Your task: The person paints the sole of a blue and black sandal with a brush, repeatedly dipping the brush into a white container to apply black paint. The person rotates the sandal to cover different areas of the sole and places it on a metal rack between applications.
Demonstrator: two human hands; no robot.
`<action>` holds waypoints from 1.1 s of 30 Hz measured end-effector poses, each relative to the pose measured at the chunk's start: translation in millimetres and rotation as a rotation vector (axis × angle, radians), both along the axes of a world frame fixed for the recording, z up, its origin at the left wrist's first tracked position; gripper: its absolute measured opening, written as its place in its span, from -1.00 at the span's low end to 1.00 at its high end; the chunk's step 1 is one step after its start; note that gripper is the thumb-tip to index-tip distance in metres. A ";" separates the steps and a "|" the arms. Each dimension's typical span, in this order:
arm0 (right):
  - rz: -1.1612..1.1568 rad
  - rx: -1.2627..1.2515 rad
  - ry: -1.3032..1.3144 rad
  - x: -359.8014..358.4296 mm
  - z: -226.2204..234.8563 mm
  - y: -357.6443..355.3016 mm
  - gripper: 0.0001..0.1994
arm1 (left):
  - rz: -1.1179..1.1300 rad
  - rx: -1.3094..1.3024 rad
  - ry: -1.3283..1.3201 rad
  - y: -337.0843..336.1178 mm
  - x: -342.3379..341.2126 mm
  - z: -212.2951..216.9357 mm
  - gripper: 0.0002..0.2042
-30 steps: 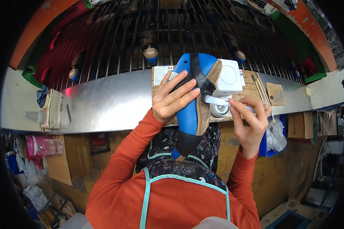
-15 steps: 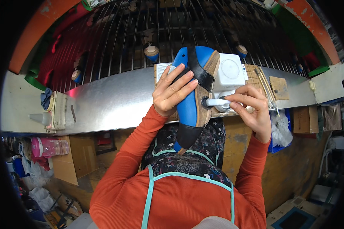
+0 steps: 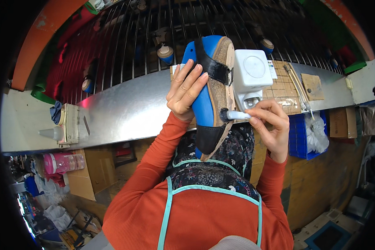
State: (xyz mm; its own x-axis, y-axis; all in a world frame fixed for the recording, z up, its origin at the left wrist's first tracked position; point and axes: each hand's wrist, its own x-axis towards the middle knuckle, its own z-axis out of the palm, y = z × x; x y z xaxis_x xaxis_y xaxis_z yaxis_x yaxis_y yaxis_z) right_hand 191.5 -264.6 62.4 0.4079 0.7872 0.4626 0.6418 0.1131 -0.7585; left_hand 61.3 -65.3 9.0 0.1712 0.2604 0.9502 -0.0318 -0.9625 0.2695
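head view showed a blue shoe last (image 3: 204, 104) held upright in front of the person's chest, above the edge of the desk (image 3: 125, 110). a sandal was built on it: a tan, grainy cork-like sole (image 3: 221, 83) lay against the smooth blue plastic, with a black strap (image 3: 214, 68) crossing near the rounded toe end and a black, matte piece (image 3: 208, 139) wrapping the lower heel end. the left hand (image 3: 187, 93) gripped the last from its left side, fingers curled and pressed over the blue surface just below the strap. the right hand (image 3: 268, 121) pinched a small brush with a white handle (image 3: 239, 115) between thumb and fingertips, its dark bristle tip touching the edge of the cork sole. just beyond the sole stood a white, boxy plastic container (image 3: 254, 73) with rounded corners and a round lid moulded on top. it sat on a tan cutting mat with a grid (image 3: 285, 89). the desk itself was a long strip of dull, brushed sheet metal, curving across the frame. behind it ran a rack of thin dark metal bars (image 3: 125, 46). on the far left sat a clear squeeze bottle with a cone tip (image 3: 52, 133). a blue plastic crate (image 3: 302, 137) holding a crumpled clear bag hung below the desk on the right.
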 end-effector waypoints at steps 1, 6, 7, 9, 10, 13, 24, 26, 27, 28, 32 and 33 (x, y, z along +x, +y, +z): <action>-0.013 0.011 0.001 -2.3 -2.3 -1.0 -0.82 | 0.007 -0.008 -0.007 -0.3 0.8 -0.6 -0.68; -0.085 0.059 0.030 -16.6 -11.2 -4.9 -0.81 | 0.010 -0.037 -0.014 -1.0 3.4 -2.8 -0.67; -0.100 0.066 0.027 -18.3 -11.9 -5.9 -0.81 | 0.018 -0.038 -0.014 -1.0 4.0 -2.9 -0.67; -0.101 0.100 -0.021 -19.8 -12.6 -8.7 -0.80 | 0.018 -0.044 -0.025 -1.7 5.5 -2.8 -0.66; -0.094 0.113 -0.050 -19.3 -12.9 -9.5 -0.80 | 0.026 -0.044 -0.031 -2.3 6.2 -2.6 -0.66; -0.094 0.195 0.121 -14.8 -17.6 -2.9 -0.81 | 0.026 -0.073 -0.044 -6.5 8.9 -1.7 -0.66; -0.085 0.081 0.650 -41.6 -17.9 -9.3 -0.83 | 0.132 -0.150 0.007 -6.1 11.6 -10.5 -0.61; -0.106 0.072 0.642 -48.7 -16.2 -13.7 -0.83 | 0.145 -0.163 0.012 -6.1 11.6 -12.3 -0.59; -0.133 0.081 0.585 -50.6 -17.3 -12.0 -0.83 | 0.150 -0.168 0.018 -6.3 11.5 -12.9 -0.59; -0.164 0.091 0.530 -53.1 -18.7 -9.3 -0.83 | 0.159 -0.180 0.023 -6.4 11.8 -13.1 -0.59; -0.278 0.120 0.376 -54.5 -22.8 0.9 -0.83 | 0.161 -0.159 0.013 -6.8 12.8 -13.2 -0.59; -0.302 0.127 0.352 -53.5 -22.8 2.8 -0.82 | 0.158 -0.157 0.015 -6.9 12.9 -12.9 -0.59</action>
State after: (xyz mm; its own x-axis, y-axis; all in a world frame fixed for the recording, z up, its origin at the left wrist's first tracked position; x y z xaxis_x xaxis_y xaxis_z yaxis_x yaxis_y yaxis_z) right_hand 138.0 -261.8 39.6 0.7590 0.5554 0.3398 0.3668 0.0665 -0.9279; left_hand 74.2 -72.3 -3.8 0.1305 0.4295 0.8936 0.1215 -0.9014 0.4155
